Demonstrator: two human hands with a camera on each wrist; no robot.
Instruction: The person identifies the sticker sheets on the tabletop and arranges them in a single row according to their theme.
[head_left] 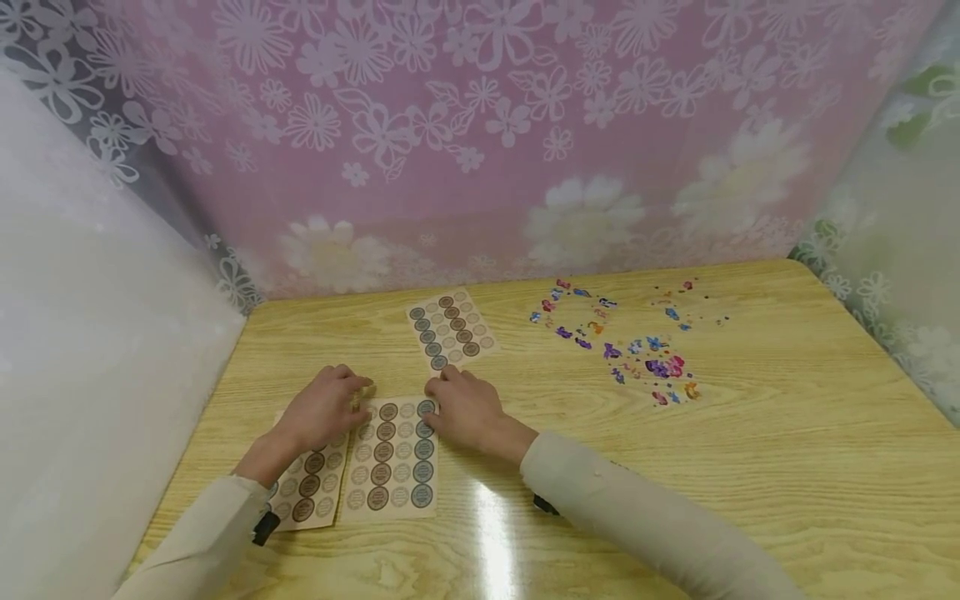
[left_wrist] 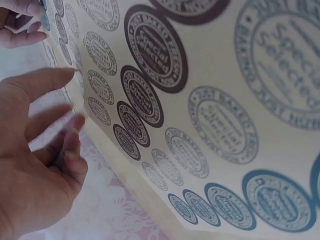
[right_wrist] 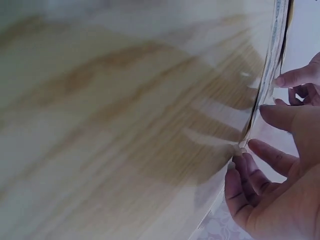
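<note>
A sheet of round stickers, in brown, pale and blue-grey columns, lies flat between the hands. My left hand is over its far left corner, thumb and forefinger apart. In the left wrist view, the left thumb reaches the sheet's edge, and the other fingers bend loosely beside it. At the far right corner, my right hand touches the sheet with its fingertips. The right thumb meets the paper edge in the right wrist view. Under the left forearm lies another sticker sheet, partly hidden.
A third sticker sheet lies farther back, just beyond the right hand. Small colourful pieces are scattered over the back right of the wooden table. Flowered curtains hang behind the table and at both sides.
</note>
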